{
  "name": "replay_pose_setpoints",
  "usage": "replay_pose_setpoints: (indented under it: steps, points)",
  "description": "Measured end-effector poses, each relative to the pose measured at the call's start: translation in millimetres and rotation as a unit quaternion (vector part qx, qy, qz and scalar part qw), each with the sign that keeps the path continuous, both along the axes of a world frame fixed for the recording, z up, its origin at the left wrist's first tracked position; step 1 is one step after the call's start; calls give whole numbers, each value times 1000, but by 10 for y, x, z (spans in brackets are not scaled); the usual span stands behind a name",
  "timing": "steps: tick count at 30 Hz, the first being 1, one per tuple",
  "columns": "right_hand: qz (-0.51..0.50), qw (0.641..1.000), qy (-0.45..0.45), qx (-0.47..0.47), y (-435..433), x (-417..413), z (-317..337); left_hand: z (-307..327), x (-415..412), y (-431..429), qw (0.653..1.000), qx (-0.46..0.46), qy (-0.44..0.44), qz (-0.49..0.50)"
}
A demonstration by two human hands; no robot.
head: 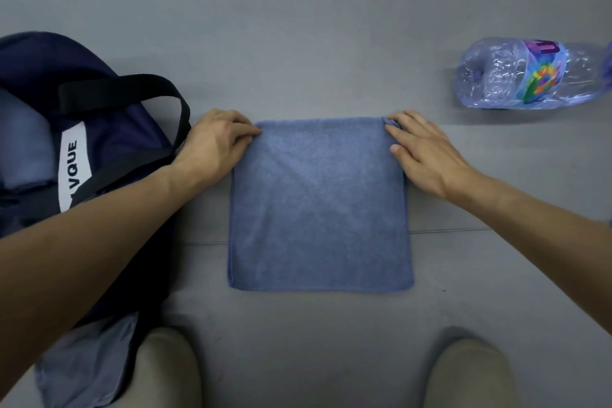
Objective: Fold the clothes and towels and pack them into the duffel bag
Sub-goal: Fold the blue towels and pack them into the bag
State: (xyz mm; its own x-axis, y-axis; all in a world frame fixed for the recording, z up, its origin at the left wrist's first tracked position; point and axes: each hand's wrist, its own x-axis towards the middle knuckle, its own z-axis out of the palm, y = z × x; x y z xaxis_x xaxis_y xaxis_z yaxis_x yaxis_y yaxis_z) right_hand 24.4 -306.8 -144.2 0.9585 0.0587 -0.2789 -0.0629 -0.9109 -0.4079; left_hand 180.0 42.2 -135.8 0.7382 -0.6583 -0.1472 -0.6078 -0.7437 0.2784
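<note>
A blue towel [319,209] lies flat and square on the grey floor in front of me. My left hand [217,139] pinches its far left corner. My right hand [427,151] pinches the far right corner, where the cloth is slightly bunched. A navy duffel bag [109,129] with black straps and a white label sits at the left, its mouth open, with a light blue folded item [25,149] inside. My left forearm crosses over the bag.
A crumpled plastic bottle [530,74] lies on its side at the far right. A grey-blue cloth [86,361] sticks out from under the bag at the lower left. My two knees [165,371] frame the bottom edge.
</note>
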Motion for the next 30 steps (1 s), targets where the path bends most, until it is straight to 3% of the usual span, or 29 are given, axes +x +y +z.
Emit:
replay_pose_setpoints:
  steps: [3,7,12,19,23,26,30]
  points:
    - [-55,997,-11,59,21,26,110,49,47,-1,999,-10,-23,20]
    - [-154,969,-25,192,-22,-8,338,250,-57,17,991,-91,-72,65]
    - [-182,951,-28,247,-33,-518,597,507,-542,243,987,-128,-95,-13]
    - [15,992,-15,121,230,-1605,468,319,-1354,840,984,-73,-48,-154]
    - [170,985,11,5,373,-1941,310,156,-1586,1013,973,-17,8,-231]
    - [188,982,15,-22,407,-1987,284,104,-1665,981,971,42,46,-232]
    - [158,987,-31,5,493,-1702,386,208,-1705,687,988,19,10,-151]
